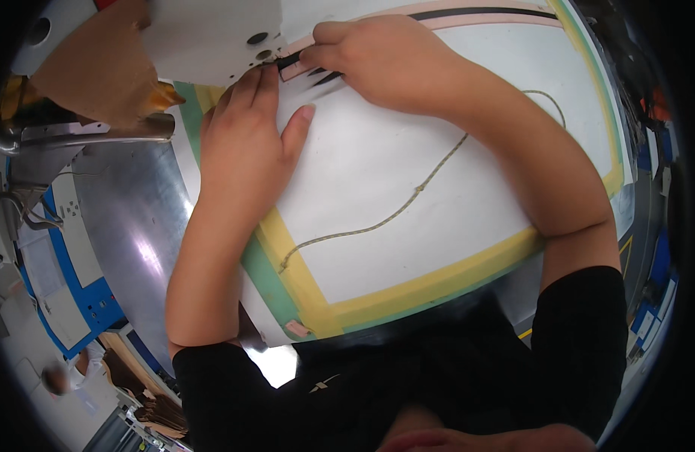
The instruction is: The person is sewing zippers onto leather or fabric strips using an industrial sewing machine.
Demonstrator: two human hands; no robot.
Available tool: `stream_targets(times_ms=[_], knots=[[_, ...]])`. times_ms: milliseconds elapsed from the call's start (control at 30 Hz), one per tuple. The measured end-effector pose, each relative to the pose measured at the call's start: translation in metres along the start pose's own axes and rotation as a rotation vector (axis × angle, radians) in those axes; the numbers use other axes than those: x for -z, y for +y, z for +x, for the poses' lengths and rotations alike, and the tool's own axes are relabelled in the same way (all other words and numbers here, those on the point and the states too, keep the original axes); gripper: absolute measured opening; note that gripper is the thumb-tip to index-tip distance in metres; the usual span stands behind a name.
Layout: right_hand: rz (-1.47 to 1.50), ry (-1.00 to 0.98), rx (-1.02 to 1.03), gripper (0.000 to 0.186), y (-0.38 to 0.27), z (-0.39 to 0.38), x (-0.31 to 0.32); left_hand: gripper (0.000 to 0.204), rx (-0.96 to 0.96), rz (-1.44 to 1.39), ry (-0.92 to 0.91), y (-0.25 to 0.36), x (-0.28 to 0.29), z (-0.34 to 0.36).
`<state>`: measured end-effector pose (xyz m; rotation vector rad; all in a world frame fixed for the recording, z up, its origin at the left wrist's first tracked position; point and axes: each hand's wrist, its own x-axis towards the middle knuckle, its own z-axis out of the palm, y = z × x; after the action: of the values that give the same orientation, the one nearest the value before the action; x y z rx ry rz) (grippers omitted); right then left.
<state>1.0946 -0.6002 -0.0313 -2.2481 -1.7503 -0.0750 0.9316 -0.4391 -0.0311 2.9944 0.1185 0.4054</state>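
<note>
My left hand (246,124) lies flat, fingers stretched forward and thumb apart. Its fingertips touch the near end of a black strip (289,61) at the foot of a light grey machine housing (212,38). From the right, my right hand (389,64) pinches that strip between thumb and fingers. Dark pointed tips (326,77) of a slim tool stick out under the right hand; the rest is hidden by the palm. The black strip runs along a curved pink band (483,19) on a white sheet (378,173).
Yellow and green tape (430,271) borders the sheet. A thin knotted cord (378,224) lies across it. Brown paper (99,64) hangs on the machine, above a metal tube (136,129). A bare metal surface (129,218) lies left. Another person (61,377) is far off, lower left.
</note>
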Motion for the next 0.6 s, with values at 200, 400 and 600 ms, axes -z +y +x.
stream_targets(times_ms=[200, 400, 600], knots=[[0.005, -0.023, 0.005, 0.032, 0.0014, 0.0014, 0.0003, 0.055, -0.004, 0.006, -0.009, 0.0009, 0.0002, 0.0015], [0.042, -0.043, 0.016, 0.031, -0.0004, -0.0023, 0.0062, 0.055, -0.005, 0.018, 0.006, 0.0014, -0.0024, -0.0009], [0.027, -0.089, 0.014, 0.033, 0.0014, 0.0013, 0.0084, 0.055, 0.000, 0.040, -0.030, 0.0007, -0.0012, 0.0009]])
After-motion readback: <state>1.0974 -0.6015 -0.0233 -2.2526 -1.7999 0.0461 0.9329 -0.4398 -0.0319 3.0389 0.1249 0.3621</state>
